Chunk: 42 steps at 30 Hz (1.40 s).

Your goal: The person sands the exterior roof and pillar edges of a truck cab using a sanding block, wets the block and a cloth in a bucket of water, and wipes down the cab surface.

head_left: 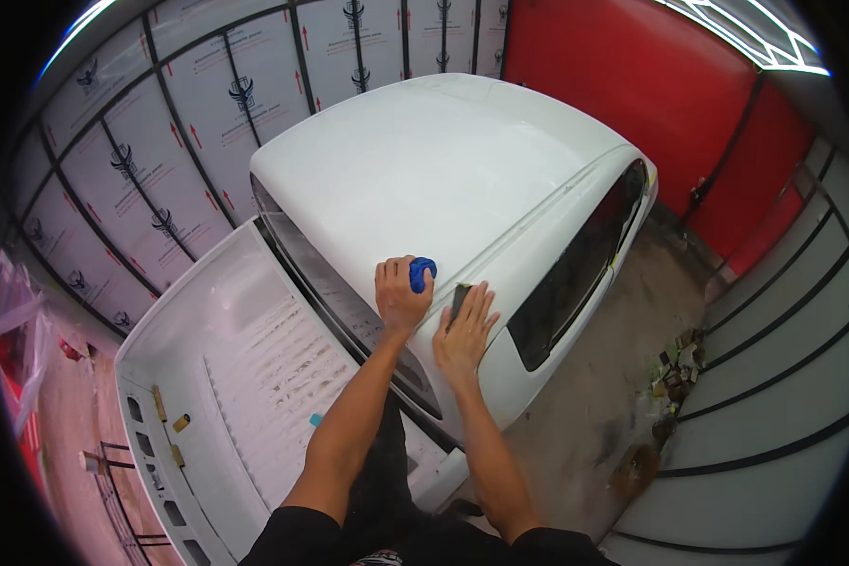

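Observation:
A white pickup truck cab [424,160] fills the middle, its roof pale and smooth. Balled up in my left hand [401,294] is a blue cloth [423,274], held closed against the rear part of the roof. Just to its right, my right hand [466,332] lies with fingers extended along the roof's side edge, pressing a dark grey sanding pad [459,300] to the paint. Only part of that pad shows beside the fingers. The hands are apart, either side of the groove along the roof edge [514,247].
The truck bed [255,349], dusty and ribbed, lies left of my arms with small yellowish blocks [180,423] in it. A dark side window [575,278] is right of my hand. Debris [674,373] lies along the right wall. Red panels [623,85] stand behind the cab.

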Tool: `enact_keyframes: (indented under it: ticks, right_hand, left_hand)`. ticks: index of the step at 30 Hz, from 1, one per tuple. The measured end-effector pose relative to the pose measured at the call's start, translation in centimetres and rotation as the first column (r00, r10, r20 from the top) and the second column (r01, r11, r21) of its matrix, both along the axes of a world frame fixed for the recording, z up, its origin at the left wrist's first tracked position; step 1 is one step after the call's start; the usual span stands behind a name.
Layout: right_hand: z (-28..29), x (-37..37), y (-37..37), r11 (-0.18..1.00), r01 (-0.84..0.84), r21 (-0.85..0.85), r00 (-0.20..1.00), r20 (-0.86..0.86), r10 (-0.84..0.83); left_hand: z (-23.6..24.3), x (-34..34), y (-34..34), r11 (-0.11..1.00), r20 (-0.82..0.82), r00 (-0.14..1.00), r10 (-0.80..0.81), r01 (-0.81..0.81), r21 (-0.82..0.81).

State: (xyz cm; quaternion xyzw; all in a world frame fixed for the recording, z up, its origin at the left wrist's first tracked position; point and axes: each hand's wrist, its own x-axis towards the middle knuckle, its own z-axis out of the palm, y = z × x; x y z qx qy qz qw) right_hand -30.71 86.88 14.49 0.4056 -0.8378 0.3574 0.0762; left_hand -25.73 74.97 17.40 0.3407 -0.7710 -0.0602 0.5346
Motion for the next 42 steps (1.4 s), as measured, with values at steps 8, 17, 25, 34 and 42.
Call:
enact_keyframes:
  ticks: [8,17,25,34,42]
  right_hand:
    - [1.1,-4.1,-1.9,0.997,0.027,0.069,0.997,-0.076,-0.022]
    - [0.0,0.2,-0.5,0.994,-0.101,0.037,0.99,-0.094,0.104]
    - [-1.1,6.3,2.3,0.981,-0.171,-0.097,0.983,0.044,0.176]
    - [-1.3,6.2,1.6,0.989,-0.136,-0.057,0.987,0.075,0.141]
    - [0.5,-1.0,-0.7,0.998,0.0,0.062,0.998,-0.064,0.004]
  left_hand:
    - [0.2,-1.3,0.4,1.0,0.011,1.0,-0.017,0.016,0.017]
    - [-0.2,0.0,-0.2,1.0,0.037,0.999,-0.001,0.002,-0.017]
    - [-0.1,0.8,-0.6,1.0,0.034,0.999,0.016,-0.015,-0.025]
    - [-0.2,0.7,-0.8,1.0,0.051,0.999,0.014,-0.013,-0.012]
    - [-0.2,-0.7,0.0,1.0,0.038,0.999,-0.018,0.018,0.003]
